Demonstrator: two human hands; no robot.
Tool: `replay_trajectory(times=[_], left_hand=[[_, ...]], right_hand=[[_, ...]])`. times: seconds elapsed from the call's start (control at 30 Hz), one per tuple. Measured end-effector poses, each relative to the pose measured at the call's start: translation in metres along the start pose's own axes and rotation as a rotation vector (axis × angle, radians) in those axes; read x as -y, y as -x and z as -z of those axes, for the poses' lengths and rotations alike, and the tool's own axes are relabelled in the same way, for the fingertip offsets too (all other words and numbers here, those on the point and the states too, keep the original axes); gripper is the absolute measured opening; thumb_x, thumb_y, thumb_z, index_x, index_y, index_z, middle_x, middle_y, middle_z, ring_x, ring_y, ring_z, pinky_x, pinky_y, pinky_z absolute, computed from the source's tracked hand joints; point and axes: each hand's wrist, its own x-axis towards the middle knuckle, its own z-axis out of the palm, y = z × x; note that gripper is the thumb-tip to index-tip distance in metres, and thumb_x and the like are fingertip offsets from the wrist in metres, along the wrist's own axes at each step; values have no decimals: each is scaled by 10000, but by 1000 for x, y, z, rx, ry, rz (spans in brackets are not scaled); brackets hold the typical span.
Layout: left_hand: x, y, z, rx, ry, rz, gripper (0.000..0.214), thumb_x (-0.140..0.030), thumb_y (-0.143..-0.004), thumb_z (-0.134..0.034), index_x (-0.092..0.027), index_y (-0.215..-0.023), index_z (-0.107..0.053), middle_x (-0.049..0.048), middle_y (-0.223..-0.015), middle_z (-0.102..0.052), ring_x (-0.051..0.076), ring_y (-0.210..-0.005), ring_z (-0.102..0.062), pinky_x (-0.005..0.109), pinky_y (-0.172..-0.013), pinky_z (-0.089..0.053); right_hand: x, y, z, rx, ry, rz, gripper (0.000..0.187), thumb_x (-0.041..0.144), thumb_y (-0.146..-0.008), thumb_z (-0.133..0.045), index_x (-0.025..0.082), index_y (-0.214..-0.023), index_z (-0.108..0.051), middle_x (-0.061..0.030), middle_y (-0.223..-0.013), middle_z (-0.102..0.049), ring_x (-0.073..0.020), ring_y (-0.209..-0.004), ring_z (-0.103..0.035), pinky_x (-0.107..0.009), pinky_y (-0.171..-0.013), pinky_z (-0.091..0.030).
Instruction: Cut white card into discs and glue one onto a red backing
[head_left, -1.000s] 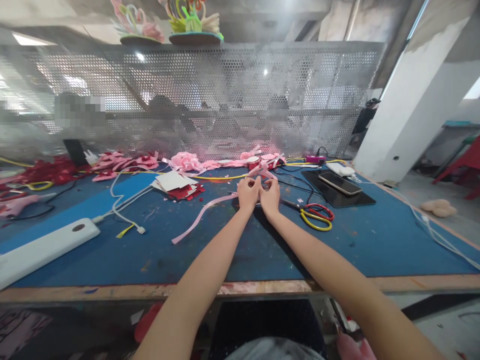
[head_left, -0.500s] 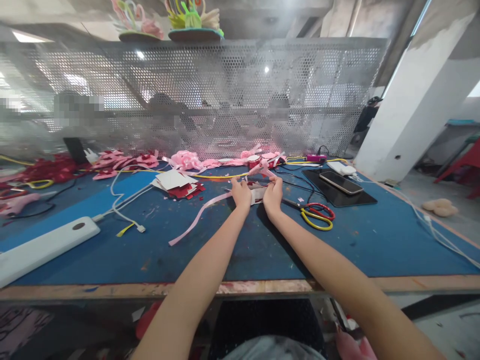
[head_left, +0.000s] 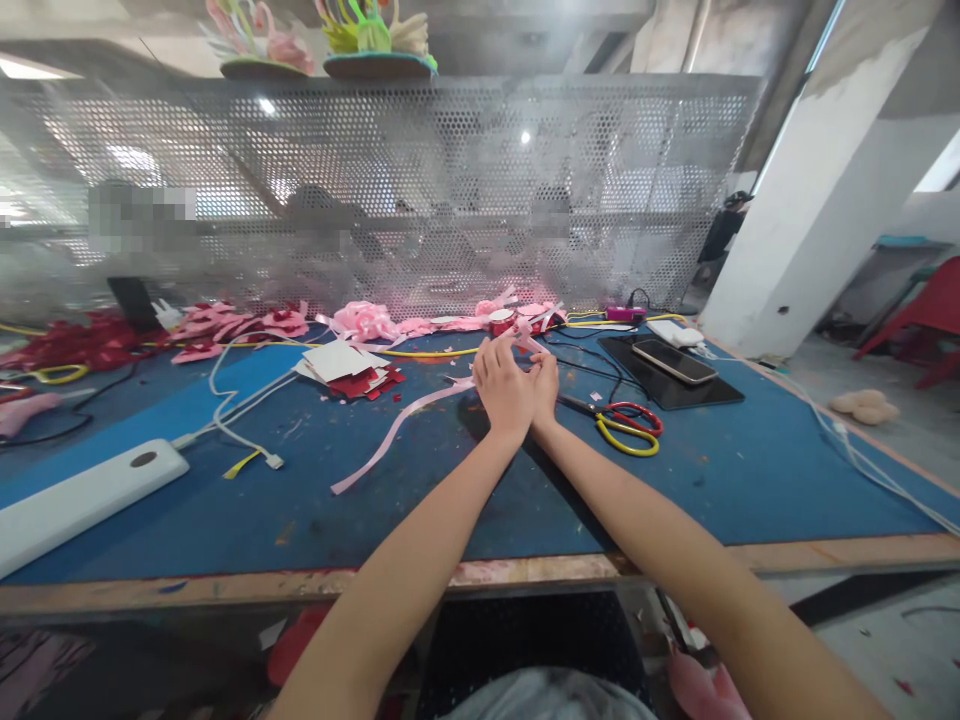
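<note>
My left hand (head_left: 504,390) reaches across in front of my right hand (head_left: 545,388), and the two touch over the mat. Both are closed, with fingers bent around a pink ribbon (head_left: 397,425). Its long tail curves out to the left and lies on the mat; a pink loop (head_left: 529,338) of it rises beyond my fingertips. My palms and fingers hide most of what is between them. Scissors (head_left: 630,430) with one red and one yellow handle lie just right of my right hand, blades pointing towards it.
A stack of white and red cards (head_left: 345,368) lies left of my hands, near white cables and a white power strip (head_left: 97,505). Pink and red ribbon pieces (head_left: 364,322) line the back by a perforated metal screen (head_left: 450,200). A phone (head_left: 675,361) rests on a black tablet (head_left: 712,392) at right.
My left hand has moved right and turned over towards my right hand, closing the gap between them. The pale strip seen between the hands is now covered.
</note>
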Motion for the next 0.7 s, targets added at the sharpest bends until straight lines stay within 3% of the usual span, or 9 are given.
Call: replay_trajectory(times=[0.13,0.3,0.4,0.6,0.7], left_hand=[[21,-6,-13,146,69,255,272,-238,-855,-427,-148,-1091,-530,160,-1153,-581,262,-1120,-520,382,-932,-385],[38,-15,-24,192,143,361,281,-466,-790,-521,-187,-769,-545,117,-803,-653,273,-824,-628,355,-725,-452],[33,-14,-26,151,215,382,255,-439,-737,-595,-203,-719,-499,62,-745,-634,223,-737,-620,308,-681,-447],[28,-9,-26,70,347,462,153,-345,-875,-408,-213,-822,-465,18,-744,-634,155,-712,-616,258,-676,-455],[31,-8,-29,90,365,487,153,-321,-873,-410,-211,-799,-486,39,-794,-658,168,-762,-627,267,-706,-457]], right_hand=[[2,0,1,-14,8,-10,297,319,-887,-529,151,-1131,-543,-78,-1129,-567,-197,-964,-575,-409,-813,-491],[6,4,-1,-5,-4,-31,292,327,-890,-525,150,-1121,-547,-72,-1097,-578,-183,-920,-587,-388,-782,-502],[14,7,0,-3,-22,-19,254,319,-891,-516,138,-1066,-549,-49,-978,-596,-153,-813,-590,-346,-723,-502],[35,9,10,59,-36,125,222,291,-805,-534,206,-1005,-489,4,-847,-550,-143,-774,-535,-281,-756,-431],[33,7,12,61,-10,101,259,265,-782,-512,213,-1030,-458,9,-806,-542,-161,-749,-531,-296,-747,-412]])
